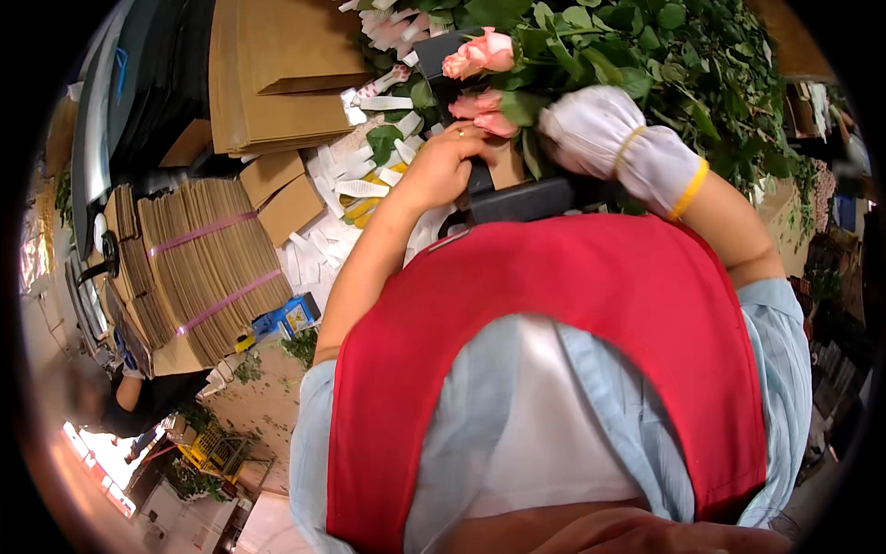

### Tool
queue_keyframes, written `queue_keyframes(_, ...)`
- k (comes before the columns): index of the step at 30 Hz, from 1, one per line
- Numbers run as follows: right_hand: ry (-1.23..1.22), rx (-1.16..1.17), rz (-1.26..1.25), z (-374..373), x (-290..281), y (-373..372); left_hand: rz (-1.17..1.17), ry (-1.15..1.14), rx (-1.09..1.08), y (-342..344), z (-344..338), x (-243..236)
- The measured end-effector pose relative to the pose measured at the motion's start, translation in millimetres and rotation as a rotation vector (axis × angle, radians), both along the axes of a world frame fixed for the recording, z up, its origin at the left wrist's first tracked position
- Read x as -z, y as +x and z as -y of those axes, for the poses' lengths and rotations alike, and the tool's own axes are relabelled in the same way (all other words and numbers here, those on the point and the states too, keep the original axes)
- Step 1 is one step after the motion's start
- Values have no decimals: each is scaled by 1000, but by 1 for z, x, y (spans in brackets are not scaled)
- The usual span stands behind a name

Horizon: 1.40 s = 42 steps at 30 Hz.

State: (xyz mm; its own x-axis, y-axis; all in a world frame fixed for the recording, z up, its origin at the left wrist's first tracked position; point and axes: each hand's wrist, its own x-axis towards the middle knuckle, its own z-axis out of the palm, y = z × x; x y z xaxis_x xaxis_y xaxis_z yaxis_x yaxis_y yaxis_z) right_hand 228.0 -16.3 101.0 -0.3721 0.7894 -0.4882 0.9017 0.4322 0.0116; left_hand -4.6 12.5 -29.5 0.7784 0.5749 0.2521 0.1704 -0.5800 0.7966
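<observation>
Two pink roses, an upper rose and a lower rose, lie with their heads to the left and leafy stems running right. My bare left hand, with a ring on one finger, is closed at the edge of a brown cardboard piece just below the lower rose. My right hand, in a white glove with yellow bands at the wrist, closes around the stems beside the lower rose; its fingertips are hidden. Under the cardboard is a black stand, close to my red apron.
A thick heap of leafy stems spreads at the upper right. White strips lie scattered left of my hands. Brown cardboard sheets and a strapped cardboard bundle stand further left, near a blue tool. Another person is at the far left.
</observation>
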Motion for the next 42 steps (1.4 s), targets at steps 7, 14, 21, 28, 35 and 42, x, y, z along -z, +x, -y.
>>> queue_keyframes(7,-251,-21,-537,6,22,21,213,-437,-135,9,16,-4)
queue_keyframes(14,203,160,-92,-6,13,-16,28,-70,-31,10,22,5)
queue_keyframes(21,112,-22,-337,2,41,16,-63,211,-199,3,35,-5)
queue_keyframes(28,151,24,-302,10,-13,31,63,-5,-77,3,29,-5)
queue_keyframes(35,72,259,-117,-11,15,-24,-28,-114,-121,7,23,-8)
queue_keyframes(42,-92,414,-514,-9,41,-19,69,92,-159,10,19,-2)
